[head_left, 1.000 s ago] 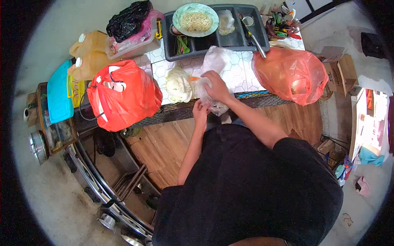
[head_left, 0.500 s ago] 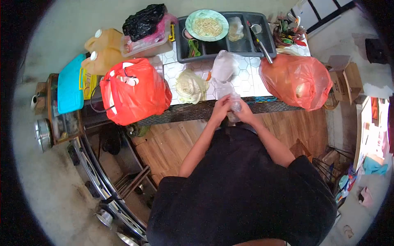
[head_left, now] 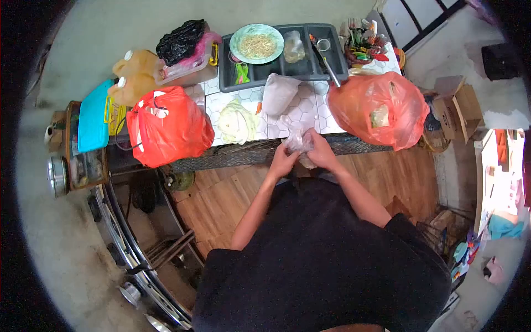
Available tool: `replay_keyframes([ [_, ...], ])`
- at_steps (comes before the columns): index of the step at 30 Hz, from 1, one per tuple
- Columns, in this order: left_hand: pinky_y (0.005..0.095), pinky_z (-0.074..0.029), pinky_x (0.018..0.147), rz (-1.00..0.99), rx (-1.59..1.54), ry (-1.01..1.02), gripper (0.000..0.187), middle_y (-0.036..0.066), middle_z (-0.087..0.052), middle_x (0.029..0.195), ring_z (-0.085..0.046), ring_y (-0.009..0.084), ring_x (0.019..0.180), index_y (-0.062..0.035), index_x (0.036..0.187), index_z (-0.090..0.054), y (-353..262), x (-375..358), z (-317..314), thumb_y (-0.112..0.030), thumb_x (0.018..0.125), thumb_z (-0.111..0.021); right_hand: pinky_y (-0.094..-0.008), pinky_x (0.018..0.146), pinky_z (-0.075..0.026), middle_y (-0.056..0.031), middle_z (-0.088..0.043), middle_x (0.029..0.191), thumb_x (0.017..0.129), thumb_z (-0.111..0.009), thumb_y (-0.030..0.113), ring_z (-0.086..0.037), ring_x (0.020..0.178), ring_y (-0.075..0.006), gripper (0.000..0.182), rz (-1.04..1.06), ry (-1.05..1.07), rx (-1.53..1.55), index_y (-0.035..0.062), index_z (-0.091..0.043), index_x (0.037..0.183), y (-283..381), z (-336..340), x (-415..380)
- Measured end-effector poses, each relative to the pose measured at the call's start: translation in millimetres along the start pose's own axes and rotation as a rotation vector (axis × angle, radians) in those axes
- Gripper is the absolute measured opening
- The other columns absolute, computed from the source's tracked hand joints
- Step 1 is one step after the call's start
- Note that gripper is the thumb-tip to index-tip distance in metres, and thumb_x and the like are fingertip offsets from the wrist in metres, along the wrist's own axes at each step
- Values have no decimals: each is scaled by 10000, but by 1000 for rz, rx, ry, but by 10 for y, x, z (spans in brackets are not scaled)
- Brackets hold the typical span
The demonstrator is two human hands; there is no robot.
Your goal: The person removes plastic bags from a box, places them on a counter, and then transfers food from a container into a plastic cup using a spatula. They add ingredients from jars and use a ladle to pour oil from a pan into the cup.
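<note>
A clear plastic bag (head_left: 298,141) is gripped between my two hands at the front edge of the tiled counter. My left hand (head_left: 284,159) closes on its left side, and my right hand (head_left: 321,150) closes on its right side. What the bag contains is too blurred to tell. Just beyond my hands stands a whitish plastic bag (head_left: 278,95). To its left lies a pale green cabbage (head_left: 238,122), with a small orange piece (head_left: 258,108) between them.
A red plastic bag (head_left: 171,127) sits on the left, and a translucent orange-red bag (head_left: 381,110) on the right. Behind is a grey divided tray (head_left: 243,87) with a plate of sprouts (head_left: 257,44) and a knife (head_left: 331,69). Cutlery (head_left: 366,41) stands at back right.
The view has shifted, so the counter things appear further left. My hands have moved slightly apart, and the clear bag between them looks more spread out.
</note>
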State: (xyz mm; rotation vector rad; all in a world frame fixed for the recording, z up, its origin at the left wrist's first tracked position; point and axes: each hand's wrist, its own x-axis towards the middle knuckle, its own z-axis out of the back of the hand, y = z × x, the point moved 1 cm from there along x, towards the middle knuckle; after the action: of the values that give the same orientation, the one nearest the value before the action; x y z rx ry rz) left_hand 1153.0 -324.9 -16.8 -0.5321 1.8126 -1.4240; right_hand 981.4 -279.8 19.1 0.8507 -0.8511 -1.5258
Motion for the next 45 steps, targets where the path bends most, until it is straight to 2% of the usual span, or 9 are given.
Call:
replay_keyframes([
  [3, 308, -490, 861, -73, -60, -94, 401, 63, -667, 1058, -594, 124, 944, 19, 1248, -571, -216, -183, -413, -261, 970, -641, -352, 830, -487, -120, -615, 941, 689, -593, -61, -607, 895, -270, 431, -210, -108, 229, 28, -519, 1104, 36, 45, -69],
  [8, 308, -509, 827, -136, -239, -513, 345, 55, -656, 1096, -601, 128, 941, 20, 1260, -567, 22, -664, -555, -159, 967, -597, -277, 770, -531, -50, -617, 1005, 838, -596, -16, -624, 885, -153, 390, -521, 571, 970, 52, -535, 1217, 363, 250, -45],
  [12, 311, -526, 782, -76, -305, -1013, 303, 61, -661, 1075, -624, 141, 904, 14, 1234, -597, 341, -1137, -336, -100, 964, -519, -273, 732, -539, -32, -651, 1025, 942, -633, 154, -639, 853, -128, 322, -278, 948, 347, 70, -554, 1243, 403, -267, 318],
  [15, 316, -520, 814, -119, -501, -1322, 316, 63, -671, 1087, -635, 143, 945, 20, 1204, -628, 708, -1623, -19, -42, 933, -477, -276, 734, -511, -27, -669, 903, 893, -658, 121, -626, 805, -128, 208, 238, 708, 323, 16, -638, 1072, 664, -874, 720],
  [19, 327, -522, 848, -152, -623, -1495, 387, 97, -668, 1124, -652, 186, 977, 41, 1228, -611, 901, -2290, 380, 26, 878, -446, -325, 820, -510, -84, -682, 950, 870, -670, 172, -644, 884, -179, 288, 312, 634, 309, 6, -635, 1102, 1682, -1683, 1488],
  [23, 332, -522, 863, -160, -701, -1546, 427, 103, -667, 1119, -651, 205, 995, 43, 1238, -601, 947, -2811, 845, 47, 847, -430, -400, 967, -475, -205, -634, 1179, 855, -686, 303, -611, 1119, -321, 488, 574, 53, 50, 10, -573, 1229, 2721, -2489, 2161],
  [31, 327, -502, 907, -51, -173, -1297, 458, 73, -703, 1079, -650, 183, 1019, -7, 1183, -663, 812, -3274, 2137, 54, 793, -430, -528, 1079, -371, -266, -495, 1415, 662, -693, 761, -498, 1304, -419, 1236, -88, -43, -294, 68, -165, 1539, 3450, -3334, 2413],
  [33, 329, -499, 920, -144, -89, -1218, 433, 76, -709, 1095, -644, 175, 1040, -3, 1204, -662, 991, -3154, 2469, 18, 816, -472, -618, 1138, -215, -268, -455, 1455, 601, -682, 830, -479, 1322, -425, 1401, -141, -65, -234, 95, 17, 1567, 3506, -3467, 2437],
  [45, 344, -499, 882, 87, -256, -963, 369, 121, -723, 1055, -665, 196, 970, -23, 1182, -670, 941, -2363, 3444, -67, 839, -541, -515, 875, -505, -273, -679, 1062, 757, -690, 278, -659, 1000, -435, 1003, -6, -147, -452, 67, -108, 1546, 3477, -3641, 2779],
])
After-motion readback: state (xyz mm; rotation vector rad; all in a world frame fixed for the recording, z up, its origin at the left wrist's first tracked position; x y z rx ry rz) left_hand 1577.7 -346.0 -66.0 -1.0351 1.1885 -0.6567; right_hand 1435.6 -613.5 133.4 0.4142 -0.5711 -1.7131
